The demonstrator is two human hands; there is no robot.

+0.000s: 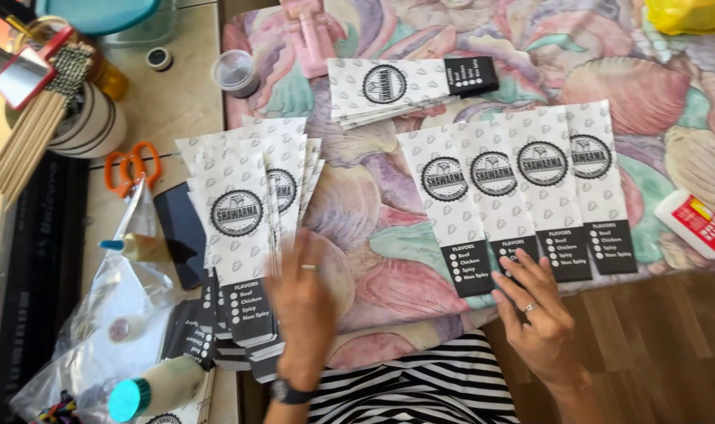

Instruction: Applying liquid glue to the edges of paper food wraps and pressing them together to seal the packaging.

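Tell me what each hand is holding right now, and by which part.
Nothing is held. The left hand rests flat on the sleeve stack; right hand fingertips touch the fanned sleeves.

Bare hands, a ring on each, dark wristwatch (pixel 289 391) on the left, black-and-white striped top (pixel 420 385).

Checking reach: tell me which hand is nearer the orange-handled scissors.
Left. The left hand rests on the paper sleeve stack just right of the scissors; the right hand is far across the table.
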